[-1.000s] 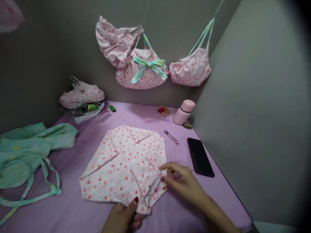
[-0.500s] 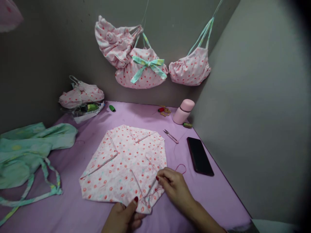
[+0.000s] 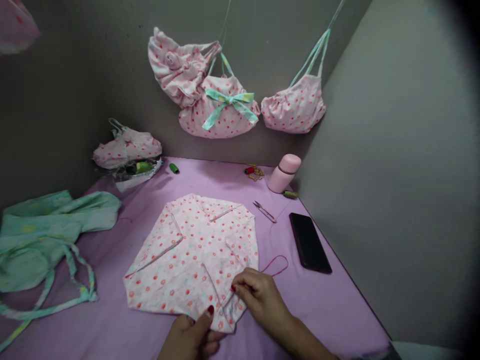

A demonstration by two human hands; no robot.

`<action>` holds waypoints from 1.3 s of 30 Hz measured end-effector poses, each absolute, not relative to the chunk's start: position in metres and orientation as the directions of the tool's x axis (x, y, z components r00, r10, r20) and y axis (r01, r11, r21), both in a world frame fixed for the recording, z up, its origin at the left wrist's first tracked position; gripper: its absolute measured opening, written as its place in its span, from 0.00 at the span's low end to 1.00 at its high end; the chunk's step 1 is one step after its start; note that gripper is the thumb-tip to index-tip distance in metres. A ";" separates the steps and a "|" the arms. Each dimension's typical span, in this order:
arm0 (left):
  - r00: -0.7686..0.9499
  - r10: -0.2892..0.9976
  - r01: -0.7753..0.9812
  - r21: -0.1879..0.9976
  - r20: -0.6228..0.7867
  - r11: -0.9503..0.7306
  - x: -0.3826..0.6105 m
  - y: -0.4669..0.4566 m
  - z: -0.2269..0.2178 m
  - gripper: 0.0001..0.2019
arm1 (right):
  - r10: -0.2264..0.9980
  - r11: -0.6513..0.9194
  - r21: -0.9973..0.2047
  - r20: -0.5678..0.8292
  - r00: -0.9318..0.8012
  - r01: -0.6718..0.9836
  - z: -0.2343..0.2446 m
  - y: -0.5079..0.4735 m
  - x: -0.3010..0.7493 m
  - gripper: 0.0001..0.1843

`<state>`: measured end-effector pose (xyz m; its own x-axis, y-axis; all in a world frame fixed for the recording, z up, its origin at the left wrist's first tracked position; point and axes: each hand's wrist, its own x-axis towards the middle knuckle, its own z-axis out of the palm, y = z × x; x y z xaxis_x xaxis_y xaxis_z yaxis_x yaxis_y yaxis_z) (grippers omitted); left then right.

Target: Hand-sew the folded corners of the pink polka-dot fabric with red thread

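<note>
A pink dotted fabric piece (image 3: pixel 191 255) with folded edges lies flat on the purple table (image 3: pixel 120 330). My left hand (image 3: pixel 193 337) pinches its near edge, thumb on top with a red nail. My right hand (image 3: pixel 258 297) is closed in a pinch on the cloth's near right corner, fingertips pressed together; whatever thin thing they hold is too small to name. A loop of red thread (image 3: pixel 275 265) trails on the table just behind that hand.
Small snips (image 3: pixel 264 211) and a black phone (image 3: pixel 309 242) lie right of the cloth. A pink bottle (image 3: pixel 284 173), thread spools (image 3: pixel 173 168) and a pink pouch (image 3: pixel 126 146) sit at the back. Green fabric (image 3: pixel 41 235) lies left. Finished pink bags (image 3: pixel 219 107) hang on the wall.
My right hand has moved left and toward me along the cloth's right edge and closed into a pinch. The red thread loop now shows behind it. My left hand stays put.
</note>
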<state>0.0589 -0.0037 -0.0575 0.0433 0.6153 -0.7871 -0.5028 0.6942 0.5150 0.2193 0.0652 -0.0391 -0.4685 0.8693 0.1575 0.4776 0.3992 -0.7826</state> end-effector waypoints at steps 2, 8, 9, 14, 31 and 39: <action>0.047 0.619 -0.504 0.516 -0.784 0.692 0.059 -0.004 -0.057 0.21 | 0.892 0.371 -0.779 0.148 -0.427 0.505 -0.041 0.066 0.222 0.09; 0.053 0.611 -0.510 0.505 -0.790 0.697 0.059 -0.003 -0.053 0.23 | 0.932 0.317 -0.767 0.142 -0.335 0.558 -0.045 0.062 0.231 0.09; 0.050 0.607 -0.513 0.502 -0.793 0.697 0.059 -0.003 -0.053 0.24 | 0.930 0.333 -0.751 0.164 -0.328 0.570 -0.044 0.059 0.232 0.08; 0.086 0.626 -0.541 0.491 -0.775 0.683 0.060 -0.003 -0.056 0.24 | 0.649 0.760 -0.408 0.463 -0.603 0.505 -0.045 0.036 0.231 0.17; 0.072 0.497 -0.621 0.351 -0.865 0.701 0.042 -0.008 -0.047 0.23 | 0.554 0.830 -0.261 0.489 -0.673 0.493 -0.067 0.024 0.227 0.18; 0.062 0.570 -0.518 0.462 -0.819 0.720 0.049 -0.005 -0.048 0.21 | 0.825 0.503 -0.710 0.226 -0.517 0.493 -0.048 0.027 0.224 0.12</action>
<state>0.0488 -0.0054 -0.0477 0.0623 0.5702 -0.8192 -0.5182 0.7199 0.4617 0.2243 0.0266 -0.0479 -0.5171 0.8254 0.2264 0.4928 0.5034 -0.7097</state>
